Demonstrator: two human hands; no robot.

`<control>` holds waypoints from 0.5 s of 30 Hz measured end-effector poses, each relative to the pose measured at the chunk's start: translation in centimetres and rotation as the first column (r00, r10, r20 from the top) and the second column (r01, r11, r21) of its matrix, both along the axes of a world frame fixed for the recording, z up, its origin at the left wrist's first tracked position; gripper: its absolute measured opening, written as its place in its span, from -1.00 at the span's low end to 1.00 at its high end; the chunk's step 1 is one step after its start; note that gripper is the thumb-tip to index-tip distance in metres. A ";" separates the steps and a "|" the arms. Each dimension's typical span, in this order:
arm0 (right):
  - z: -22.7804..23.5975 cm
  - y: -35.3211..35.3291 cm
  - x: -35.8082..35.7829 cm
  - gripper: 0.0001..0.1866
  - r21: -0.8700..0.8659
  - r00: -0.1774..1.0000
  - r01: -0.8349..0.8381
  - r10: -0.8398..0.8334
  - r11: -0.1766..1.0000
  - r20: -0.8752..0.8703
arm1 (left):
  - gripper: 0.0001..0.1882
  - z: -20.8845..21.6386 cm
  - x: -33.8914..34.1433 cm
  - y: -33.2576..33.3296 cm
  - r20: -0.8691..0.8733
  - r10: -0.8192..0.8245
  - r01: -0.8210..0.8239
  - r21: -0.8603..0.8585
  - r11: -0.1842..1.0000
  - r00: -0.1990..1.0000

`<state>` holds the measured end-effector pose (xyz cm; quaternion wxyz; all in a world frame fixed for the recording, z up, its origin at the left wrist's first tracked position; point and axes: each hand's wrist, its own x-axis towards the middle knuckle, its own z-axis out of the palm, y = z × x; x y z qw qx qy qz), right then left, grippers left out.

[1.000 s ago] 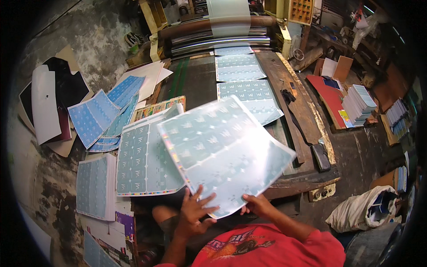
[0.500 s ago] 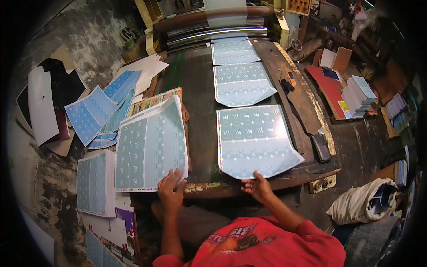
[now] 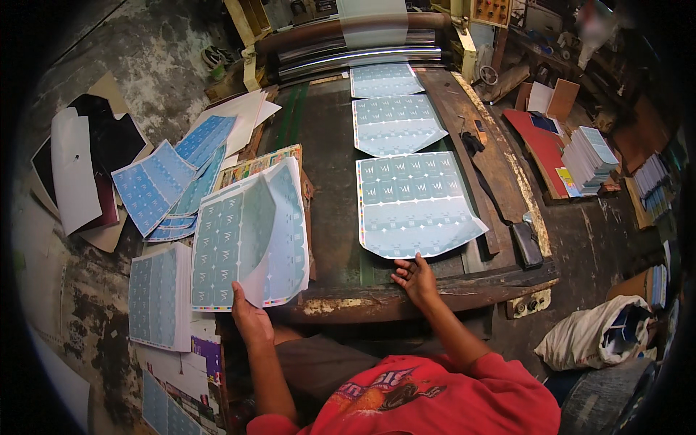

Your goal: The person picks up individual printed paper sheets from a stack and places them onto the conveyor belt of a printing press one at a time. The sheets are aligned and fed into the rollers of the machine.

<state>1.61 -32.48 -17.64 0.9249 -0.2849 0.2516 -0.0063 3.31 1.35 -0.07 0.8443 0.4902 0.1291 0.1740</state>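
My left hand (image 3: 251, 319) grips the near edge of the top printed sheet (image 3: 230, 228) on a stack at the left of the machine bed. That sheet curls up, baring the pale blue-green print beneath. My right hand (image 3: 415, 281) is palm up with fingers apart, its thumb tip at the near edge of another printed sheet (image 3: 417, 206). This one lies on the bed, its near right corner lifted. Beyond it, a second sheet (image 3: 397, 119) and a third sheet (image 3: 384, 78) lie in line toward the rollers (image 3: 362, 56).
Blue printed sheets (image 3: 152, 181) spread out at the left, above a lower paper stack (image 3: 156, 297). A dark strap with a pouch (image 3: 527, 243) lies along the bed's right side. Stacked cards (image 3: 589, 159) and a white sack (image 3: 594, 333) stand farther right.
The sheets on the bed have moved away toward the rollers, the nearest leaving my right hand's grip. My left hand has shifted left and peeled up the stack's top sheet.
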 end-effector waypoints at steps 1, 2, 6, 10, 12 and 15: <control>0.0 0.2 0.0 -0.53 -0.008 1.000 0.027 -0.027 1.000 -0.007 | -0.56 0.3 -0.6 -0.4 -0.015 -0.037 0.040 0.258 0.965 0.999; 0.0 0.3 -0.1 -0.52 0.007 0.999 0.043 -0.043 0.999 -0.025 | -0.56 0.3 -1.2 -0.9 -0.039 -0.070 0.081 0.498 0.863 0.997; 4.4 1.6 -1.4 -0.44 -0.017 0.998 -0.060 0.060 0.998 -0.036 | -0.68 0.6 -3.1 -3.1 0.029 -0.335 0.115 0.909 0.401 0.942; 8.8 1.0 -4.0 -0.38 -0.135 0.869 -0.388 0.411 0.912 0.277 | -0.76 1.8 -4.4 -4.2 0.040 -0.689 0.251 0.915 0.317 0.724; 9.8 0.6 -5.5 -0.40 -0.168 0.834 -0.487 0.514 0.857 0.201 | -0.75 2.5 -5.3 -4.8 -0.042 -0.774 0.224 0.966 0.131 0.632; 9.2 0.8 -7.5 -0.46 -0.301 0.929 -0.355 0.369 0.885 -0.011 | -0.65 2.5 -6.0 -5.4 -0.048 -0.772 0.163 0.984 0.072 0.634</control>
